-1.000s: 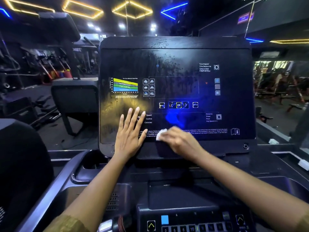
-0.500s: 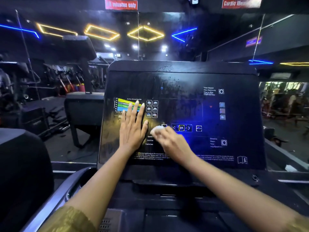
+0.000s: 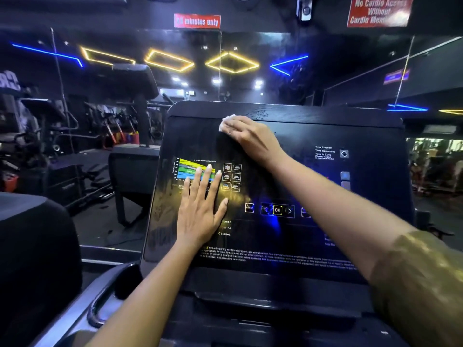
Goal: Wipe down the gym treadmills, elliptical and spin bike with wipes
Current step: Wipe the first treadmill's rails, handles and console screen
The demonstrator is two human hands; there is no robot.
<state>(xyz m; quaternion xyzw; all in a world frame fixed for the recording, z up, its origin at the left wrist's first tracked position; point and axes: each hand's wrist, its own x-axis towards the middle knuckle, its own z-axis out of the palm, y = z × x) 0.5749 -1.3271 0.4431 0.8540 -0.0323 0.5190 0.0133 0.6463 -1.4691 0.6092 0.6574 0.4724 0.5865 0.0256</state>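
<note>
A black treadmill console panel [image 3: 325, 186] fills the middle of the view, with a coloured chart and an OK button on it. My right hand [image 3: 250, 139] presses a white wipe [image 3: 226, 120] flat against the panel's upper edge, fingers lying over the wipe. Lower down, my left hand [image 3: 200, 209] rests flat on the panel's left part, fingers straight and spread over the chart. Wet streaks show on the dark surface between the hands.
A mirror wall behind the console reflects gym machines and neon ceiling lights. Another treadmill console [image 3: 32, 246] stands close at the left. A grey handrail [image 3: 100, 301] curves at the lower left. Red signs [image 3: 197, 21] hang above.
My right hand has slid the wipe from the lower middle of the panel up to its top edge. My left hand has moved up a little. The view has tilted upward.
</note>
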